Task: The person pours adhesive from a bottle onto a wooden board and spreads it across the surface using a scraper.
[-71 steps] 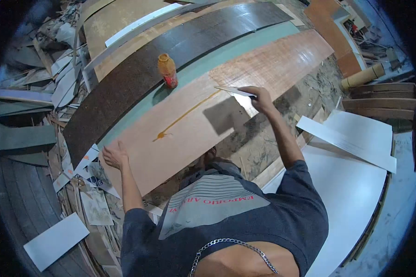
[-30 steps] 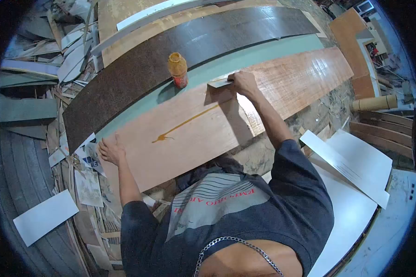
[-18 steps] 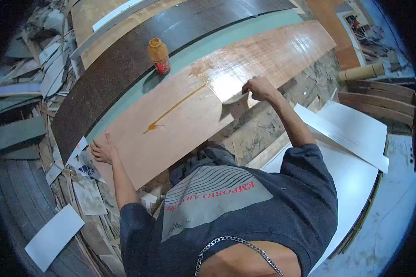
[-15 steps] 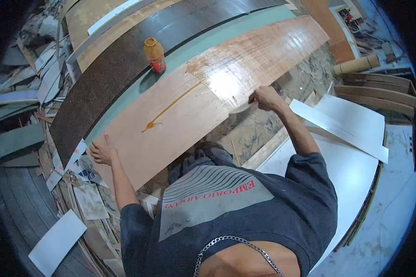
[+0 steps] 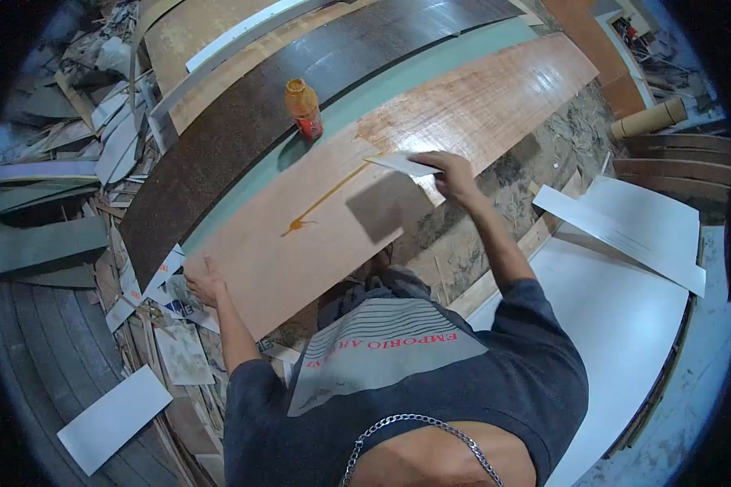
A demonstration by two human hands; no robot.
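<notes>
A long, thin wooden panel lies slantwise in front of me. My left hand grips its near left end, thumb on the top face. In my right hand is a flat white scraper piece, held closed between fingers and thumb above the panel's middle. The scraper's tip is near the upper end of an amber glue streak, and its shadow falls on the bare wood. Beyond the streak, the panel's right half is coated and glossy. An uncapped plastic bottle with amber residue stands behind the panel.
A dark curved board and a pale green strip lie behind the panel. White sheets are at my right, near curved brown pieces. Offcuts clutter the left side, with a white rectangular board below them.
My right hand has moved from the panel's near edge up over its surface, lifting the white scraper to the glue streak. My left hand stays at the panel's end. The whole view has shifted slightly.
</notes>
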